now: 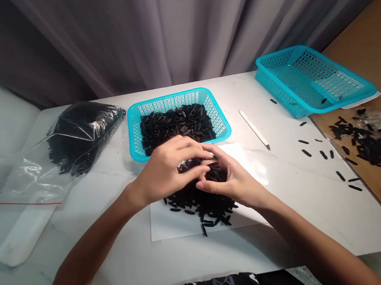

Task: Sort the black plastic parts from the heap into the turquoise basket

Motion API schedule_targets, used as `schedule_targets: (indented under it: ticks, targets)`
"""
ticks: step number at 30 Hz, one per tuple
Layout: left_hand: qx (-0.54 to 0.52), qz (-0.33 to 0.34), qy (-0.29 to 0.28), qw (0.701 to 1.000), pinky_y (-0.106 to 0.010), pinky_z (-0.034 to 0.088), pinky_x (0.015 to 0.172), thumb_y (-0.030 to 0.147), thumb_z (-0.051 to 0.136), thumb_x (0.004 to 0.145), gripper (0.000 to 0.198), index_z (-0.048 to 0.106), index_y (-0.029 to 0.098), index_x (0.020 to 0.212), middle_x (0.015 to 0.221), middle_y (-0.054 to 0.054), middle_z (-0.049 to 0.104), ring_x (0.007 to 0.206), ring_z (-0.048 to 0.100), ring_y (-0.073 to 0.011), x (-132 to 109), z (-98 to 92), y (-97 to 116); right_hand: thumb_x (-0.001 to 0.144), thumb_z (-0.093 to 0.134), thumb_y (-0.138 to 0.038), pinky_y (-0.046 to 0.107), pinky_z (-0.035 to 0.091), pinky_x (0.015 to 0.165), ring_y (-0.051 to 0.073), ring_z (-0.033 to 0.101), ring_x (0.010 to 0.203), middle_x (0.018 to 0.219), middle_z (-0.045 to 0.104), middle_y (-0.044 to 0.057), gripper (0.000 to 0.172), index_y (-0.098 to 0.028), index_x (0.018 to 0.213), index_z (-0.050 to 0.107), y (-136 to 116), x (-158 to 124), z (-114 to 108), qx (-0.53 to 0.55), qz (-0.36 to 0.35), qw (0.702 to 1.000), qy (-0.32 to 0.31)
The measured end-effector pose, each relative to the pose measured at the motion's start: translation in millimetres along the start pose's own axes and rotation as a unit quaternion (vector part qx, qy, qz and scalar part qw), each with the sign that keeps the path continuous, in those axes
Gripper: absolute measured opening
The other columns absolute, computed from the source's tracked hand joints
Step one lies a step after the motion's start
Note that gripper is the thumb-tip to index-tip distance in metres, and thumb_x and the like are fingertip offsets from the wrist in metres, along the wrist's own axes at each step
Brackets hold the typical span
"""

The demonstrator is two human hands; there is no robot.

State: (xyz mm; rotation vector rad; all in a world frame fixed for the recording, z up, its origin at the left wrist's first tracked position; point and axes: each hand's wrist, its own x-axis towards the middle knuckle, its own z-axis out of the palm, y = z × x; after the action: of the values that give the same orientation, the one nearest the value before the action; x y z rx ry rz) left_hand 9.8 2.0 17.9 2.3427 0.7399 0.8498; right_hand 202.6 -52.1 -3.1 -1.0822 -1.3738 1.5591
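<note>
My left hand [168, 170] and my right hand [228, 180] meet over a heap of small black pieces [200, 206] lying on a white sheet [163, 224]. Both hands have curled fingers cupped together around a clump of the black pieces. Just beyond them stands a blue basket [134, 132] filled with more of the same black pieces.
A clear plastic bag of black pieces [80, 133] lies at the left. A second blue basket [310, 77] sits tilted at the back right. A white stick [253, 127] lies beside the basket. Loose black pieces [374, 142] are scattered over the right side and the brown board.
</note>
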Motion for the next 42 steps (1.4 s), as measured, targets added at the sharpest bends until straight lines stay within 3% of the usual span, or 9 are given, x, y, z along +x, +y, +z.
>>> schedule_targets:
  ticks: [2,4,7,9,11,19,25,30,42]
  targets:
    - [-0.001,0.014,-0.048,0.999,-0.033,0.053,0.088,0.02,0.069,0.091,0.012,0.073,0.02,0.103,0.103,-0.005,0.074,0.097,0.065,-0.0189,-1.3,2.5,4.4,0.075,0.085,-0.023,0.033,0.045,0.102,0.023,0.053,0.127,0.141,0.055,0.007,0.072,-0.027,0.138,0.05,-1.3,-0.3,1.4,-0.021,-0.022,1.0,-0.001]
    - [0.005,0.015,-0.049,0.999,-0.032,0.053,0.085,0.018,0.068,0.092,0.01,0.073,0.019,0.1,0.1,-0.005,0.075,0.093,0.065,-0.0184,-1.6,2.9,4.5,0.077,0.084,-0.023,0.031,0.046,0.1,0.022,0.054,0.126,0.143,0.054,0.007,0.068,-0.027,0.136,0.051,-1.6,-0.4,2.5,-0.01,-0.024,1.0,-0.005]
    - [0.01,0.02,-0.011,1.0,-0.031,0.053,0.082,0.017,0.068,0.091,0.008,0.074,0.02,0.097,0.095,-0.004,0.076,0.089,0.066,-0.0171,-0.5,0.0,1.6,0.085,0.077,-0.029,0.025,0.05,0.072,0.013,0.062,0.084,0.105,0.067,0.002,0.049,-0.027,0.129,0.056,0.3,0.3,1.8,0.039,-0.003,0.999,-0.002]
    - [0.02,0.029,0.018,0.999,-0.03,0.053,0.081,0.018,0.069,0.091,0.006,0.074,0.019,0.094,0.093,-0.004,0.077,0.087,0.067,-0.0163,0.3,-2.4,0.4,0.09,0.072,-0.033,0.022,0.04,0.055,0.009,0.051,0.06,0.078,0.06,-0.004,0.034,-0.026,0.122,0.061,2.7,1.3,0.2,0.071,0.003,0.997,0.017]
    - [0.037,0.036,0.043,0.998,-0.029,0.054,0.08,0.018,0.07,0.091,0.005,0.074,0.017,0.093,0.091,-0.004,0.077,0.085,0.067,-0.0157,0.6,-3.6,0.7,0.092,0.071,-0.035,0.022,0.033,0.049,0.007,0.042,0.052,0.068,0.053,-0.006,0.024,-0.024,0.112,0.067,5.0,2.5,-1.4,0.093,-0.002,0.995,0.047]
    - [0.049,0.056,0.092,0.993,-0.029,0.055,0.074,0.015,0.073,0.088,0.004,0.074,0.016,0.091,0.085,-0.004,0.078,0.078,0.068,-0.0151,0.5,-1.5,6.7,0.087,0.075,-0.034,0.024,0.03,0.048,0.008,0.043,0.053,0.067,0.055,-0.004,0.015,-0.021,0.096,0.074,6.2,2.1,-1.8,0.066,-0.038,0.991,0.112]
    - [-0.014,-0.009,0.093,0.996,-0.027,0.053,0.067,0.021,0.076,0.086,0.011,0.077,0.02,0.097,0.085,-0.003,0.078,0.075,0.066,-0.0144,0.4,-1.8,10.0,0.085,0.077,-0.033,0.026,0.033,0.051,0.01,0.044,0.055,0.069,0.059,-0.002,0.014,-0.022,0.094,0.077,4.6,0.0,-2.7,0.028,-0.056,0.987,0.145]
    - [-0.044,-0.053,0.096,0.993,-0.028,0.052,0.067,0.02,0.078,0.084,0.007,0.078,0.019,0.09,0.082,-0.003,0.077,0.074,0.066,-0.015,0.9,-3.0,11.7,0.085,0.079,-0.031,0.027,0.035,0.053,0.011,0.046,0.057,0.07,0.06,-0.002,0.012,-0.024,0.094,0.078,3.4,-0.6,-2.2,0.015,-0.069,0.985,0.157]
    - [0.013,-0.069,0.089,0.994,-0.027,0.052,0.069,0.016,0.076,0.083,0.008,0.077,0.018,0.091,0.082,-0.002,0.078,0.076,0.068,-0.0155,1.7,-7.5,11.0,0.086,0.077,-0.031,0.028,0.035,0.052,0.011,0.046,0.055,0.073,0.065,0.0,0.009,-0.022,0.089,0.076,2.5,-0.8,-4.4,0.019,-0.088,0.976,0.199]
